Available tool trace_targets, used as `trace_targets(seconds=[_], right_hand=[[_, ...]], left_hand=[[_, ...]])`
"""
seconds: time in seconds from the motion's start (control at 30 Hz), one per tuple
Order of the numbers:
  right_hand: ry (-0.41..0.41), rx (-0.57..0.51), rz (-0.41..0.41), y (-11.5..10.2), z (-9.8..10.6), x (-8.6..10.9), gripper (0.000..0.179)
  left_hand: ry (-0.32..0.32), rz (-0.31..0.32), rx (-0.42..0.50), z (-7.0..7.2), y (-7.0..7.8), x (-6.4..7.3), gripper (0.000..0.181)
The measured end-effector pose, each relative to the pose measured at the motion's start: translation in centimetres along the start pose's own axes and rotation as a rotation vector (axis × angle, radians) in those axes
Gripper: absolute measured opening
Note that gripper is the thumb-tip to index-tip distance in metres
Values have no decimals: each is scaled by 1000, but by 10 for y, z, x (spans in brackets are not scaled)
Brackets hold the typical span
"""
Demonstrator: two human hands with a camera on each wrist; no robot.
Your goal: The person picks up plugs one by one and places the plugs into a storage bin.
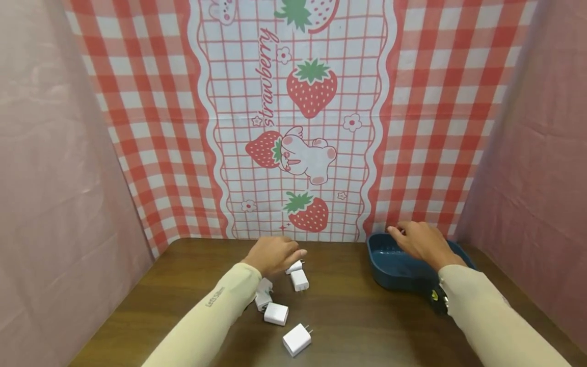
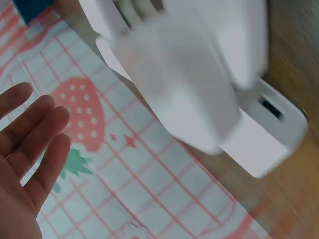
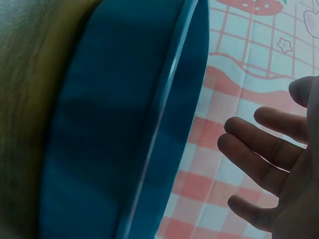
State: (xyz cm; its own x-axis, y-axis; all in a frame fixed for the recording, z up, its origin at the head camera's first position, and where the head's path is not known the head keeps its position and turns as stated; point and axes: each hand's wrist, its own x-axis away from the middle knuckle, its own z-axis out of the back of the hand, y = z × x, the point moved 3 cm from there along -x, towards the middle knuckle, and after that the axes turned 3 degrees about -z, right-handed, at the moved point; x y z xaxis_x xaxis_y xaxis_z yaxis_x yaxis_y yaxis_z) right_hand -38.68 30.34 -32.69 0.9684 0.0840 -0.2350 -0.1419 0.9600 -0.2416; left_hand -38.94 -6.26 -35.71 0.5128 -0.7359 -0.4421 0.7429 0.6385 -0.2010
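Observation:
My left hand (image 1: pixel 272 255) hovers over a loose group of several white plug chargers, its fingers loosely extended and holding nothing. One charger (image 1: pixel 300 280) lies just right of that hand, beside another charger (image 1: pixel 295 266) partly hidden by it. Nearer me are a charger (image 1: pixel 276 314) on its side and a separate charger (image 1: pixel 297 340) with its prongs showing. In the left wrist view, white chargers (image 2: pixel 269 129) loom close, partly blurred, one with a port. Over the blue plastic basin (image 1: pixel 399 280) is my right hand (image 1: pixel 424 243); its fingers (image 3: pixel 259 144) are spread and grip nothing.
The brown wooden table (image 1: pixel 348 326) carries all of these things. A strawberry-patterned checked cloth (image 1: pixel 298 122) hangs behind it, with pink fabric (image 1: pixel 527 193) at both sides. A dark round object (image 1: pixel 438 299) with a yellow mark sits by my right wrist.

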Motion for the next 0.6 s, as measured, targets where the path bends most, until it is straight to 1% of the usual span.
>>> trace_targets(seconds=[0.17, 0.27, 0.37, 0.47, 0.53, 0.6], right_hand=[[28, 11, -21, 13, 7, 4, 54], [28, -9, -22, 20, 9, 9, 49], [12, -14, -18, 26, 6, 16, 45], [-6, 2, -23, 31, -1, 23, 43], [-10, 18, -32, 34, -5, 27, 42], [-15, 30, -41, 37, -7, 30, 41]], left_hand=[[6, -15, 0, -1, 19, -15, 41], [16, -24, 3, -4, 31, -21, 40], [30, -36, 7, -11, 41, -20, 38], [47, -48, 12, -21, 51, -18, 35], [55, -49, 29, -27, 57, -18, 34], [60, -36, 53, -31, 63, -20, 33]])
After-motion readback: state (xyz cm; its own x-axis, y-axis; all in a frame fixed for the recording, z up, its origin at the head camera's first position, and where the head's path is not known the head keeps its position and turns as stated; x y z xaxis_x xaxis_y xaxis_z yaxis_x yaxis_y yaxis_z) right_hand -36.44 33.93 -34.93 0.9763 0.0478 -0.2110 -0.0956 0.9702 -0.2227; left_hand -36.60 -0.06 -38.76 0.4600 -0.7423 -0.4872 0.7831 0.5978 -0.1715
